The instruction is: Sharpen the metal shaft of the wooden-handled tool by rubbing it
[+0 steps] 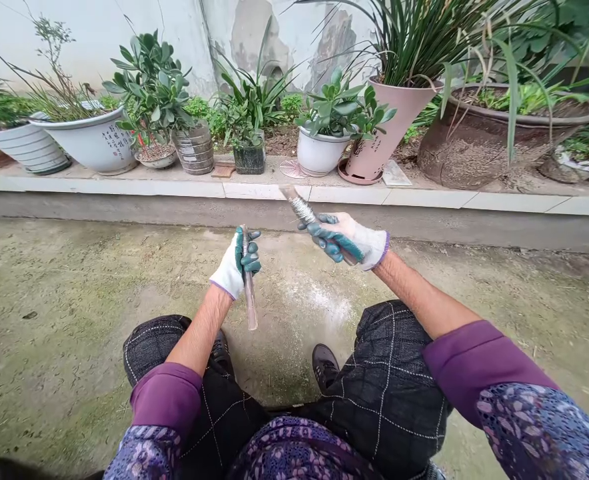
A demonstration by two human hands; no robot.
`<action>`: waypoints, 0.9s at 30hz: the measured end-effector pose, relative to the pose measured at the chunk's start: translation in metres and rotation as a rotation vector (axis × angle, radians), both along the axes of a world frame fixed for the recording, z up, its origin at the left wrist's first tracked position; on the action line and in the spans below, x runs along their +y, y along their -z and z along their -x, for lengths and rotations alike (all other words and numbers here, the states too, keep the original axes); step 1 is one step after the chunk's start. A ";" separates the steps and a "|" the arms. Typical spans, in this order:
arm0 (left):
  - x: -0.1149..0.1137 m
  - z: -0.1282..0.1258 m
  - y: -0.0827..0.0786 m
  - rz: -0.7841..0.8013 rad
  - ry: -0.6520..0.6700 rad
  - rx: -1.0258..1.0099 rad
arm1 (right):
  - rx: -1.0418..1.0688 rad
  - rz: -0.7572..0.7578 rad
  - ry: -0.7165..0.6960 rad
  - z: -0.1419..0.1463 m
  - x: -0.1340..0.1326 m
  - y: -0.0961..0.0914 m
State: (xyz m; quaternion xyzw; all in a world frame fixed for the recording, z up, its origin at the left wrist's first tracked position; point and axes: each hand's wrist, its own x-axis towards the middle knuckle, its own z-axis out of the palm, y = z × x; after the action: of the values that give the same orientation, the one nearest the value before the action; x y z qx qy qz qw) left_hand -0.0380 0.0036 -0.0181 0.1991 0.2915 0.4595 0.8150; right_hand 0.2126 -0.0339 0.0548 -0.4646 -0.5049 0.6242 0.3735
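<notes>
My left hand (238,265), in a white glove with green fingers, grips a thin pale metal rod (249,300) that hangs almost upright between my knees. My right hand (347,240), gloved the same way, holds a wire brush (302,209) by its handle. The brush's bristled end points up and to the left, well apart from the rod. Both hands are raised in front of me over the concrete ground, where a pale dusty patch (324,303) lies.
I sit with my knees apart, dark shoes (324,363) on the concrete. Ahead runs a low tiled ledge (254,190) lined with potted plants: white bowls (92,140) at left, a pink pot (382,130), a large brown basin (499,133) at right.
</notes>
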 end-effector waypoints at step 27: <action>-0.001 -0.015 0.023 -0.125 -0.249 0.696 | -0.303 0.050 -0.466 0.007 -0.005 0.014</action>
State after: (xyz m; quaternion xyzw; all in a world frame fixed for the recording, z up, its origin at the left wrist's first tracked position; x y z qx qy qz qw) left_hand -0.0226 0.0025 -0.0414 0.3557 0.5444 0.4767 0.5915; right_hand 0.2056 -0.0394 0.0413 -0.4331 -0.6327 0.6290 0.1285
